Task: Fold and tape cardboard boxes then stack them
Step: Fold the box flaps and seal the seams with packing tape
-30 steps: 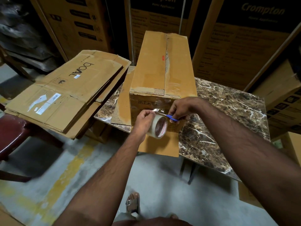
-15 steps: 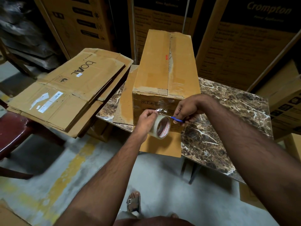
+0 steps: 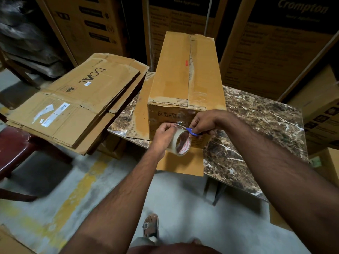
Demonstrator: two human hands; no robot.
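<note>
Box: a long cardboard box (image 3: 185, 74) stands at the centre of the frame on the table, its top flaps closed with a torn seam running down the middle; a loose flap hangs over the table's near edge.
Left hand: the left hand (image 3: 163, 133) is at the box's near end face, fingers wrapped around a roll of clear tape (image 3: 180, 143) with red print inside its core.
Right hand: the right hand (image 3: 205, 122) is just right of the roll, fingers pinched on a small blue-handled tool (image 3: 192, 132), probably scissors, though the blades are hidden; its tip meets the stretched strip of tape between roll and box.
Surface: a brown marble-patterned table (image 3: 260, 125) with white veins fills the centre right; its right half is bare.
Left of frame: a pile of flattened cartons (image 3: 77, 99) lies tilted, the top one printed "boAt", resting partly on a dark red chair (image 3: 16, 149).
Room: tall printed cartons (image 3: 275, 43) line the upper frame, one marked "Crompton".
Floor: grey concrete floor (image 3: 55, 198) with worn yellow paint; a sandalled foot (image 3: 151, 226) shows at bottom centre.
</note>
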